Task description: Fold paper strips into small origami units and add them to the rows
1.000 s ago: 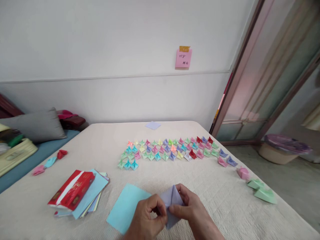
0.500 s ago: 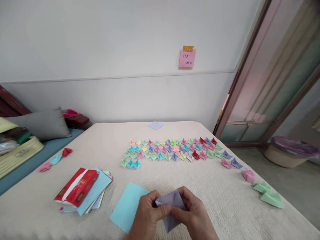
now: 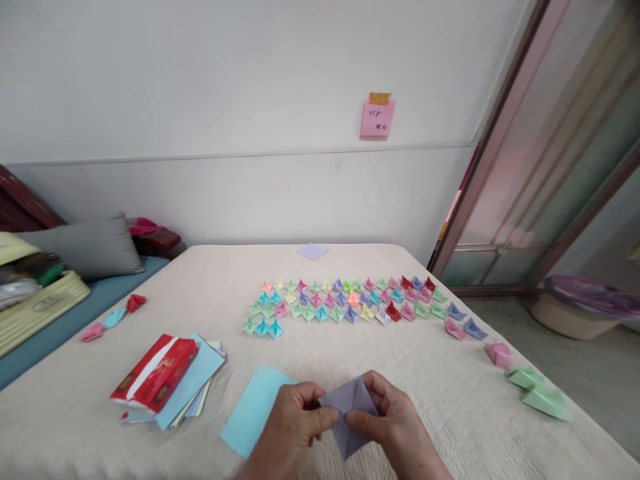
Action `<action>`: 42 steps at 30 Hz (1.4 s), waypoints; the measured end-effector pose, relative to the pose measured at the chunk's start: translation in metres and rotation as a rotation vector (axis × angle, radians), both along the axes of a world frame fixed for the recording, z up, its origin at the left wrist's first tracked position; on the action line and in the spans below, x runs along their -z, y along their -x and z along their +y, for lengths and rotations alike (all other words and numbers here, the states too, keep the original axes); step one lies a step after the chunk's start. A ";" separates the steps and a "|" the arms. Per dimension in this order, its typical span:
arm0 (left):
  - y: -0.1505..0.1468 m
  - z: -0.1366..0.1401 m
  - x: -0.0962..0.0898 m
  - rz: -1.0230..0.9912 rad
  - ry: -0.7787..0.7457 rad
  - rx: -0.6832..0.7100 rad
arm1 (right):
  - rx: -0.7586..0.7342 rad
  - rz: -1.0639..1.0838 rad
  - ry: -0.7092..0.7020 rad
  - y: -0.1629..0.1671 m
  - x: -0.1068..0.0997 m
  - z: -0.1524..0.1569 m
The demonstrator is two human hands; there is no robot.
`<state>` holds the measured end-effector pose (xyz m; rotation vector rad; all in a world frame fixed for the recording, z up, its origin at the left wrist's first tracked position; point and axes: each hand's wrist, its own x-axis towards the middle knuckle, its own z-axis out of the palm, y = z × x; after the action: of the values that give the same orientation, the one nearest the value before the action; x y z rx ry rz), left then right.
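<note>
Down by the near edge of the table (image 3: 210,280) we've got the purple folded paper (image 3: 356,399) sitting right between our left hand (image 3: 303,417), which pinches its left corner, and our right hand (image 3: 393,423), gripping its right side. It's kinda kite-shaped, one corner pointing at the near edge, long axis running near to far and leaning slightly right at the far end. Just left of us there's a blue sheet (image 3: 255,403), then rows of little folded papers (image 3: 321,313), and a lilac sheet (image 3: 313,251) by the far edge.

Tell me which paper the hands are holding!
The folded purple paper, held by the left hand and right hand. The blue sheet beside them and far purple sheet lie flat, unheld.
</note>
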<state>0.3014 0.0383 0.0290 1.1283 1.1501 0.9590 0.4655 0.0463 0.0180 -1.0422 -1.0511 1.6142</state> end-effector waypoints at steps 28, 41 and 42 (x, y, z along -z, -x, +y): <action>-0.005 0.000 0.016 -0.200 0.130 -0.189 | 0.158 -0.147 -0.035 0.000 -0.004 0.004; -0.010 0.007 0.033 0.004 0.045 -0.333 | 0.276 -0.318 -0.112 0.001 0.017 0.008; -0.009 0.007 0.033 0.002 0.038 -0.333 | 0.277 -0.319 -0.126 0.001 0.016 0.008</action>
<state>0.3109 0.0452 -0.0043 0.9233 1.3789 1.1841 0.4642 0.0544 0.0015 -1.3240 -1.1427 1.1695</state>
